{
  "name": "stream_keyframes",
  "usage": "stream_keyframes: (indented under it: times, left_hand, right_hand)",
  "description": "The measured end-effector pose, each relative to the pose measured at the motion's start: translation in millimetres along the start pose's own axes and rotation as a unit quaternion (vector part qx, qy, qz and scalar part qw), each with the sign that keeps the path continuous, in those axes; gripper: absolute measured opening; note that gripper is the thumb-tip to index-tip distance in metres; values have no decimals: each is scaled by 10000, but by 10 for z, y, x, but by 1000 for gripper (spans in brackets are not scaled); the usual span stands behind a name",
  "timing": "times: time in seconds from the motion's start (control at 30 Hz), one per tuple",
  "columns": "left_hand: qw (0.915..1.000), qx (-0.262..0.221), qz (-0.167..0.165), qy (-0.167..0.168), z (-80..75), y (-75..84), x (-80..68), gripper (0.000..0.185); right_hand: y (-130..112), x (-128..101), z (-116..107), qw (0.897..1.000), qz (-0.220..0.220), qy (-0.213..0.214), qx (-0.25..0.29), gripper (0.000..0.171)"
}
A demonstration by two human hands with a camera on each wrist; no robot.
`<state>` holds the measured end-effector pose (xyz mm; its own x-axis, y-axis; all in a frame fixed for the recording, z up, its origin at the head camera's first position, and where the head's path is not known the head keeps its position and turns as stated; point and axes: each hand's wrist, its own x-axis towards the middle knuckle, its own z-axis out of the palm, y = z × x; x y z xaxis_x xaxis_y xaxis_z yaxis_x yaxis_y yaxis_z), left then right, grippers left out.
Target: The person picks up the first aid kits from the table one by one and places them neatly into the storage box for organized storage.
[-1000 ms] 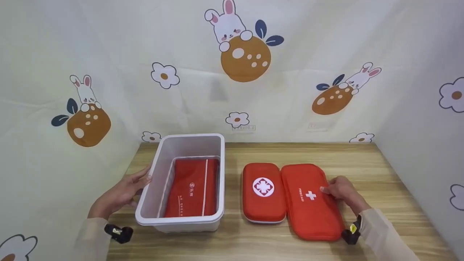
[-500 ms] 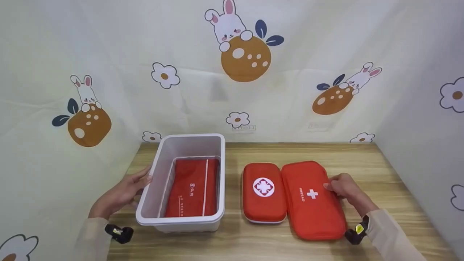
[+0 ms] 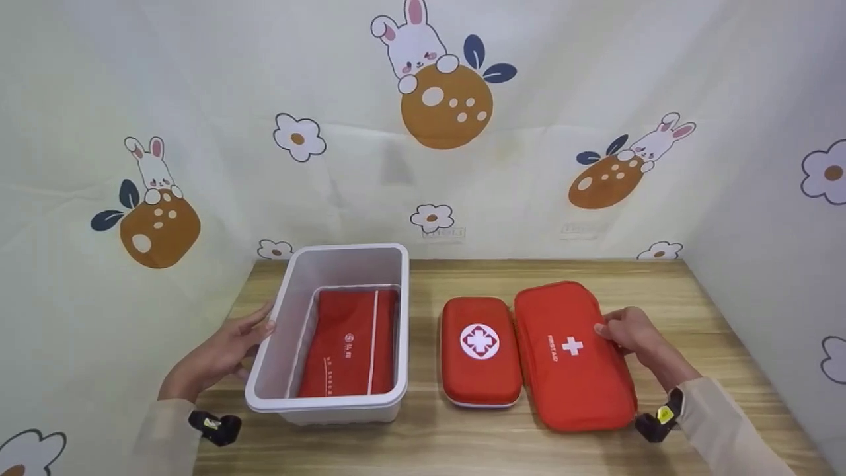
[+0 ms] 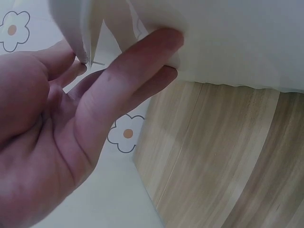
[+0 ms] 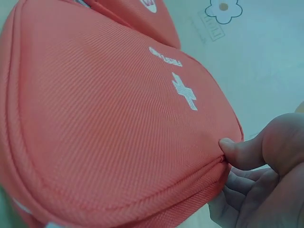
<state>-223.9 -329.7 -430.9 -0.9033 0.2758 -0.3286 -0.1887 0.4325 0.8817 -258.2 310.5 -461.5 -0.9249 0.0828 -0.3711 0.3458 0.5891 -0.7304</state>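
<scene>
A person sits at a wooden desk (image 3: 456, 443) with both hands out.

The right hand (image 3: 631, 334) holds the big red pouch (image 3: 572, 360) by its right edge. The thumb lies on top of the pouch and the fingers (image 5: 240, 202) curl under it, so the hand pinches the edge. This pouch has a white cross and small white words on it. Its right side is lifted a little off the desk. It lies on the right part of the desk, about halfway between near and far.

Just left of it, touching it, lies a small red case (image 3: 479, 350) with a white round sign on top. It lies flat on the desk.

The left hand (image 3: 221, 354) rests against the left wall of a white plastic box (image 3: 274, 334). Its fingers (image 4: 137, 71) are straight and press on the box wall. They do not curl around anything. The box stands on the left part of the desk. Inside it, flat on the bottom, lies a red bag (image 3: 350, 344) with a white stripe and white letters.

Behind the desk hangs a pale cloth (image 3: 562, 79) with bunnies and flowers on it.
</scene>
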Motion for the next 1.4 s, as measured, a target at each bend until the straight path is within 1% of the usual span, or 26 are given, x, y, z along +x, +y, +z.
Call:
stream_keyframes:
  times: [0.17,0.33,0.4,0.6,0.77,1.1,1.27,1.4]
  left_hand:
    - [10000,-22,-14,-27,1,-3,1,71]
    - [10000,-7,-37,4,2,1,-2,70]
    - [10000,4,-30,17,1,-1,-2,70]
    - [9997,-130,159,-140,-15,-13,6,70]
    - [9997,-141,157,-149,-30,-21,8,71]
    - [9994,-260,138,-175,-37,-35,10,70]
    - [9995,-267,95,-151,-39,-30,5,71]
    - [9998,-151,59,-97,-30,-19,4,71]
  right_hand:
    - [-53,-9,-71,9999,-71,-99,4,50]
    - [-106,-19,-80,9996,-136,-159,175,51]
    - [-132,-25,-64,9994,-145,-184,271,53]
    - [-237,-49,6,9958,-309,-314,798,52]
    - [-365,-72,40,9910,-348,-498,1189,53]
    - [-655,-107,106,9873,-562,-700,1314,53]
    - [-821,-124,183,9822,-639,-824,1565,50]
    - [-917,-150,244,9770,-694,-962,1773,45]
